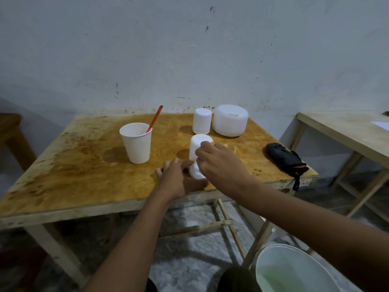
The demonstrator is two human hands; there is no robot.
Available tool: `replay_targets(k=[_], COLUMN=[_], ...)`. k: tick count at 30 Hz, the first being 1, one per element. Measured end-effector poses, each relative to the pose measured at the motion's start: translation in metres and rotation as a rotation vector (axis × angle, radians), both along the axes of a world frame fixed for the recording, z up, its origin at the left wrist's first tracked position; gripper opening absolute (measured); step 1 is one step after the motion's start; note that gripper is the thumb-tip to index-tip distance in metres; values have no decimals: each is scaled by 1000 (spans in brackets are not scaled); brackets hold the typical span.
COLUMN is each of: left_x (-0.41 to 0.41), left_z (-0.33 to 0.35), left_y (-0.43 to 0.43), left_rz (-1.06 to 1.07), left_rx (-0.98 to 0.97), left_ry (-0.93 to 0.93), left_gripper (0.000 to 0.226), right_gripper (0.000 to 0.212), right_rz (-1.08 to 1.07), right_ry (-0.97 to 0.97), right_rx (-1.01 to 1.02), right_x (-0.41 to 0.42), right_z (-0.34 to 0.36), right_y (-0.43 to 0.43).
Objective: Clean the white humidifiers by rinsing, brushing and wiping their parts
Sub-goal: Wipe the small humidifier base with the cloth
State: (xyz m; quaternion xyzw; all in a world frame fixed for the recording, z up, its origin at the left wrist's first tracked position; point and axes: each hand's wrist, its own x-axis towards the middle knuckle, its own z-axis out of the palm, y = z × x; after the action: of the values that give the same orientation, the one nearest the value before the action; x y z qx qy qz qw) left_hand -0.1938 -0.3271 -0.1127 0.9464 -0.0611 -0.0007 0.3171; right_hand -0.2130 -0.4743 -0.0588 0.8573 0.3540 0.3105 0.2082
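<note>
On the stained wooden table point(73, 165) stand three white humidifiers. A small upright one point(202, 121) and a wide round one point(230, 120) sit at the back. In front of them my right hand point(221, 163) grips the top cover point(197, 144) of a third small humidifier, held just above its white base point(196, 171). My left hand point(179, 180) rests on the table against that base, fingers curled around its left side. A white paper cup point(136, 143) with a red-handled brush point(155, 118) in it stands to the left.
A black cloth with red trim point(288, 160) lies at the table's right edge. A white bucket of greenish water point(292, 270) stands on the floor at lower right. A second wooden table point(345, 131) is to the right; a wall runs behind.
</note>
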Motion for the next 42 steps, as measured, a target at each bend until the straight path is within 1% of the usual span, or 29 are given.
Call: replay_targets(k=[3, 5, 7, 9, 13, 16, 18, 20, 22, 27, 28, 29, 31, 33, 35, 36, 39, 40, 42], left_x=[6, 9, 8, 4, -1, -2, -5, -9, -12, -8, -6, -5, -4, -3, -3, -3, 0, 0, 1], left_z=[-8, -9, -6, -1, 3, 6, 11, 16, 21, 14, 11, 9, 7, 9, 12, 12, 11, 11, 9], left_y=[1, 0, -2, -4, -5, -4, -5, -7, -9, -3, -2, -1, -1, 0, 1, 1, 2, 2, 1], left_rz=[30, 41, 36, 39, 36, 22, 6, 16, 37, 12, 6, 1, -19, -47, -79, -90, -95, -92, -81], left_rx=[-36, -13, 25, 18, 2, -8, -1, -24, -74, -83, -57, -31, -16, -33, -44, -40, -26, -25, -30], left_ry=[9, 2, -29, -44, -54, -32, -17, 31, 76, 63, 52, 39, 25, 37, 57, 67, 76, 71, 55], left_gripper=[55, 48, 50, 52, 47, 51, 51, 53, 57, 56, 58, 61, 68, 71, 72, 73, 75, 74, 71], right_gripper=[11, 13, 18, 23, 30, 38, 38, 38, 39, 37, 37, 37, 37, 38, 34, 32, 31, 31, 32], right_rz=[33, 56, 82, 71, 52, 47, 36, 13, -14, -42, -77, -118, -183, -204, -203, -197, -228, -260, -296], right_ry=[23, 50, 97, 170, 268, 156, 64, 40, 60, 265, 293, 326, 471, 672, 776, 783, 704, 692, 690], right_rx=[-132, -166, -84, 0, 143, 242, 328, 472, 672, 1340, 1423, 1454, 1368, 1186, 979, 864, 551, 501, 465], right_x=[-2, -3, -1, 1, 0, -2, -1, 1, 5, 9, 10, 11, 15, 22, 27, 29, 32, 32, 28], right_z=[3, -2, -13, -22, -22, -19, -22, -27, -30, -23, -24, -26, -34, -38, -32, -28, -17, -13, -9], right_y=[4, 1, -4, -7, -10, -13, -14, -11, -3, 13, 12, 10, 1, -10, -20, -23, -28, -28, -28])
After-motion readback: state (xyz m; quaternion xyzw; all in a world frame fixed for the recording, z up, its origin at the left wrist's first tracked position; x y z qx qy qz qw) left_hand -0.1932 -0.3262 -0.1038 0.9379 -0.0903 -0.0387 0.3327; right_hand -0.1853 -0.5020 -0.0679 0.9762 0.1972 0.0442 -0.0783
